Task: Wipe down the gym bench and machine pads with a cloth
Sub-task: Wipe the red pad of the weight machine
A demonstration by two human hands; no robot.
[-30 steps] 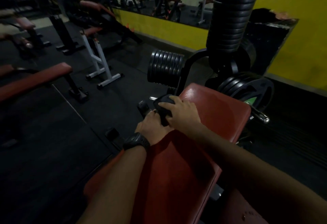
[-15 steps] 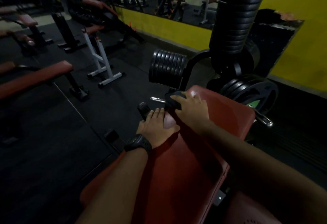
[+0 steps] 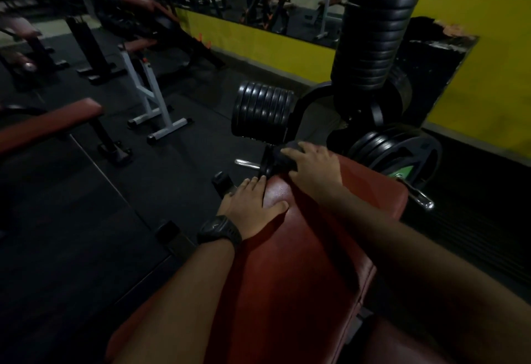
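A dim gym with yellow walls [image 3: 474, 33] and a black rubber floor [image 3: 86, 220] surrounds a red pad [image 3: 287, 277] that runs away from the viewer toward stacked plates [image 3: 263, 113] at 12 o'clock. The dark cloth [image 3: 283, 159] sits on the pad's far corner at about 11 o'clock, under the right hand [image 3: 314, 172], whose grip is closed on it with the fingers bent over it. The left hand [image 3: 248, 208] holds nothing and lies flat on the pad's 9 o'clock edge, steadying it. This looks like the corner pass. To do it well, press evenly, wrap the cloth over the rounded edge so that the seam gets wiped, then draw back toward 6 o'clock in overlapping strokes, lifting the left hand to reach the vinyl beneath it.
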